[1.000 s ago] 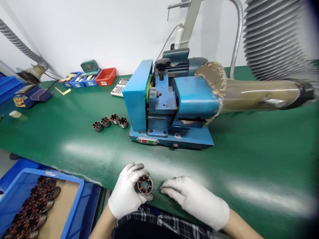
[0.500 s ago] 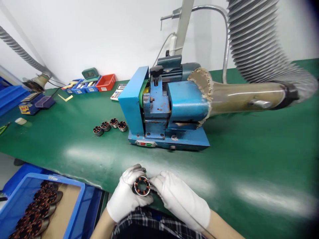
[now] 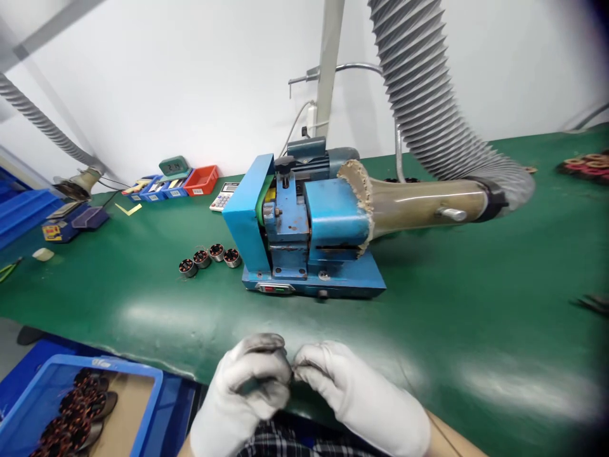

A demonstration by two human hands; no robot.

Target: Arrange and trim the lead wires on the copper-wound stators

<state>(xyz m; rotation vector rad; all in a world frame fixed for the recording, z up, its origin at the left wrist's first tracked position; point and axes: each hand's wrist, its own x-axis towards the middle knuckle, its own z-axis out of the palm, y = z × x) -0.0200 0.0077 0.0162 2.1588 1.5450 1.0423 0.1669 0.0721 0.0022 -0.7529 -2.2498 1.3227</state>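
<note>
Copper-wound rings point(image 3: 216, 255), four, are set on the desk point(image 3: 157, 301) beside the blue machine point(image 3: 289, 225), apparently for easy reach; fingers of left hand point(image 3: 242, 390) curled, of right hand point(image 3: 349, 393) pinched narrow, kept adjacent presumably for steadiness, any contents hidden and untellable.

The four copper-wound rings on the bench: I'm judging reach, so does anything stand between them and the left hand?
Nothing visible does: only green bench top lies between the left hand and the four copper-wound rings. The blue machine stands just right of the rings, beside that path, not across it.
</note>
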